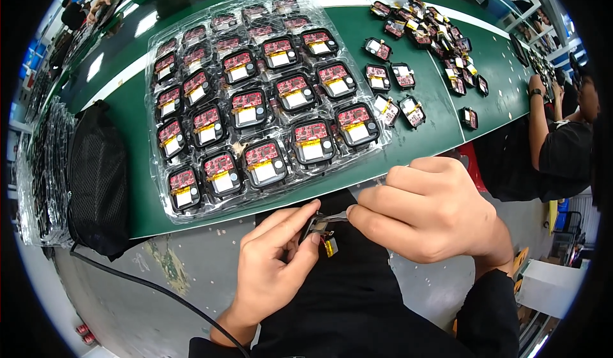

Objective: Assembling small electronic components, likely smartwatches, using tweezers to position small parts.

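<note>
In front of my body, just off the near table edge, my left hand (271,265) grips a small black device housing (308,229) on its side between thumb and fingers. A small battery with yellow tape (330,247) hangs below the housing. My right hand (428,211) is closed on thin metal tweezers (336,217), whose tips reach into the housing; the exact contact point is too small to see. Beyond my hands lies a clear plastic tray (167,212) with rows of black housings (264,164), each showing a red circuit board and a white battery.
Loose housings (440,32) lie in a pile on the green table (440,131), at the far right. A black mesh bag (99,179) and stacked clear trays (41,173) stand at left. A black cable (159,286) crosses below. Another person (555,141) sits at right.
</note>
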A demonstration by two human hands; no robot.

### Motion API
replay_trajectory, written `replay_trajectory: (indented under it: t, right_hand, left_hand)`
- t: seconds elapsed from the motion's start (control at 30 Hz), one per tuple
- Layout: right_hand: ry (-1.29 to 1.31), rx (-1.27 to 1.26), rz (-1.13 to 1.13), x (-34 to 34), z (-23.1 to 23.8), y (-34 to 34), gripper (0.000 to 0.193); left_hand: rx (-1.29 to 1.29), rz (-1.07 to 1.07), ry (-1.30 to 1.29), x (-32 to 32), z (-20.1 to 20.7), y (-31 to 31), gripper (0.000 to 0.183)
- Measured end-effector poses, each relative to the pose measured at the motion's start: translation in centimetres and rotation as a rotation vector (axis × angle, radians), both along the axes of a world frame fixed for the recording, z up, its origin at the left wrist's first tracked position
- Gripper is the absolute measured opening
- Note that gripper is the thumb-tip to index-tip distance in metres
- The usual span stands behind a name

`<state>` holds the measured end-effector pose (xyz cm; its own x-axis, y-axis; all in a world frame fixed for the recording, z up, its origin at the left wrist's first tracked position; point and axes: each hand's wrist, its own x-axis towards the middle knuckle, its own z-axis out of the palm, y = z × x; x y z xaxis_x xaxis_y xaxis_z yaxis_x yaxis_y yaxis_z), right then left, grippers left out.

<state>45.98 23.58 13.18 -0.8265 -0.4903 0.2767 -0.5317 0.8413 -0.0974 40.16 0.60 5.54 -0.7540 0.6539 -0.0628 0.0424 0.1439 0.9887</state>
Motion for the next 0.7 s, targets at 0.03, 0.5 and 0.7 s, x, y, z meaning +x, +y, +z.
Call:
replay_trajectory:
  t: [0.03,0.5,0.7]
  right_hand:
    - [-0.001,0.001,-0.003,0.1,0.0,0.0,0.021]
    - [0.044,0.014,-0.010,-0.2,-0.7,-0.2,0.011]
    - [0.083,0.003,0.005,-0.3,-1.1,-0.1,0.010]
  left_hand:
    - [0.003,0.010,-0.021,0.0,0.1,0.0,0.044]
    - [0.002,-0.024,-0.008,0.1,-0.4,0.1,0.044]
    - [-0.004,-0.036,-0.095,-0.3,0.5,-0.2,0.042]
